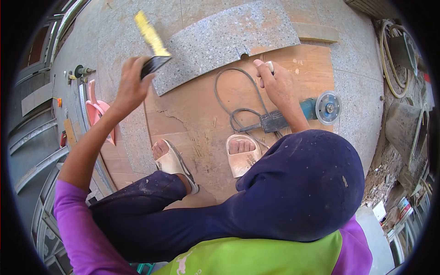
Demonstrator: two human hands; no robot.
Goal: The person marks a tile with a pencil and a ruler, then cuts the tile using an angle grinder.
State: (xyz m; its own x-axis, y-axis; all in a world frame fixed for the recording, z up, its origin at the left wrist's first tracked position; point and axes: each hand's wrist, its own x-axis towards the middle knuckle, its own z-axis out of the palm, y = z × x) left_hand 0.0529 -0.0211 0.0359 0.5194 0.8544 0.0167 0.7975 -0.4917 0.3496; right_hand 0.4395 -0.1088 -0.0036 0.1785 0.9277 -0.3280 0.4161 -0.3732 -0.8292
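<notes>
My left hand (132,82) is closed around the black handle of a try square (152,37), whose yellow blade points up and away from me. The square is over the left end of a speckled terrazzo slab (224,34). A small dark notch (244,56) and short pen-like lines show at the slab's near edge. Just right of that notch, my right hand (278,85) is closed on a small white stick-like object (270,67), mostly hidden by the fingers. Below my right forearm lies an angle grinder (279,118) with a round cutting disc.
The slab lies on a worn plywood board (298,68); a wooden strip (316,32) sits behind its right end. The grinder's cord (217,89) loops between my hands. A pink dustpan (95,110) is at left; a hose (384,59) and dusty bucket (403,123) at right.
</notes>
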